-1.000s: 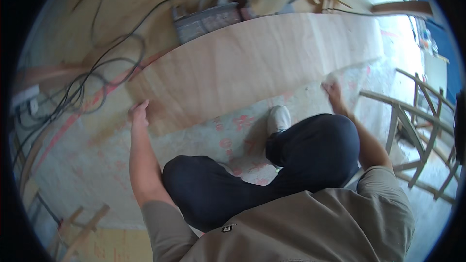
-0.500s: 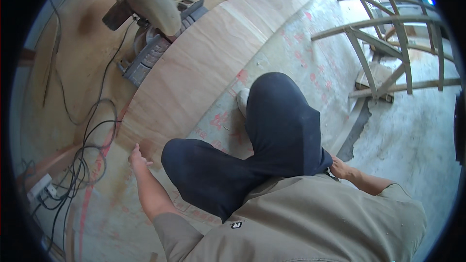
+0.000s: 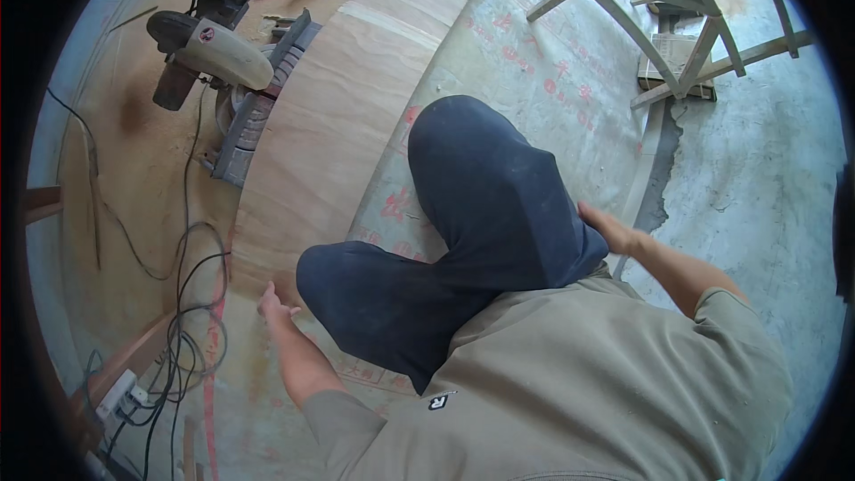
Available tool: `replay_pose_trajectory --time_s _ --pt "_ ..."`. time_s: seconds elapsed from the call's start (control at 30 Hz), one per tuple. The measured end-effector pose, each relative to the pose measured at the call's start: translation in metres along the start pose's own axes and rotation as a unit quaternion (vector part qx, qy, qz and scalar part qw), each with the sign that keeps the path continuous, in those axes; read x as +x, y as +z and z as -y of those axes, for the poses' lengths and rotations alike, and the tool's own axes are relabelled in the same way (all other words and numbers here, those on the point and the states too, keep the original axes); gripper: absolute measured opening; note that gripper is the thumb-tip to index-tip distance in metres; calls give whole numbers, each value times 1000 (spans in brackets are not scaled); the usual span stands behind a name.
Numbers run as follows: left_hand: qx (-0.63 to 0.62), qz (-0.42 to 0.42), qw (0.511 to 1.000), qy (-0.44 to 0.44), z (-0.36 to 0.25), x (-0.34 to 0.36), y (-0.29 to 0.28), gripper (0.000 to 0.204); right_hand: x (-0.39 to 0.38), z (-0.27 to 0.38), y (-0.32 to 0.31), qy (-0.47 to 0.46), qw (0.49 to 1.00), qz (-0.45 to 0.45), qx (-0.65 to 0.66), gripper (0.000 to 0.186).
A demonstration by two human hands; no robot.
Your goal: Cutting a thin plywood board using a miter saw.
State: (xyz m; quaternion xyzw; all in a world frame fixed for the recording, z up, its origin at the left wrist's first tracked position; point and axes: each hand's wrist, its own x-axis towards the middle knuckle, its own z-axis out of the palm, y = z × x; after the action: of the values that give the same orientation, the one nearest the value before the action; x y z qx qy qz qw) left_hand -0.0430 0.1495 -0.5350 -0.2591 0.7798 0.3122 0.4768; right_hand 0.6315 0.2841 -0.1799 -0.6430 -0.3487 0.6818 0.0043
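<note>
— Where are the hands?
— Apart. Left hand (image 3: 274, 303) rests empty at the plywood sheet's (image 3: 343, 116) lower-left end; right hand (image 3: 608, 227), empty, by the knee.
— Tools?
— One miter saw (image 3: 218, 44), upper left.

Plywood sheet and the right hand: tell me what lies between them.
In the head view, the person's bent legs in dark trousers lie between the plywood sheet and the right hand, over a strip of printed floor covering.

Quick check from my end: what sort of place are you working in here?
Most likely a carpentry job site or workshop floor. A mitre saw sits by a long plywood sheet, bare timber frames stand nearby, and power cables trail over the dusty floor.
</note>
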Motion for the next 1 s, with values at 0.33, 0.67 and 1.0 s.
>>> replay_pose_trajectory --time_s 0.33,0.67,1.0 --pt "70 -78 988 116 11 -53 49 123 334 106 -30 42 998 -19 -41 67" --pt "49 -28 989 140 22 -13 -2 105 419 153 109 -43 982 -71 170 49" --pt "-35 -72 950 303 44 -29 -10 102 409 154 113 -60 981 -73 167 46"
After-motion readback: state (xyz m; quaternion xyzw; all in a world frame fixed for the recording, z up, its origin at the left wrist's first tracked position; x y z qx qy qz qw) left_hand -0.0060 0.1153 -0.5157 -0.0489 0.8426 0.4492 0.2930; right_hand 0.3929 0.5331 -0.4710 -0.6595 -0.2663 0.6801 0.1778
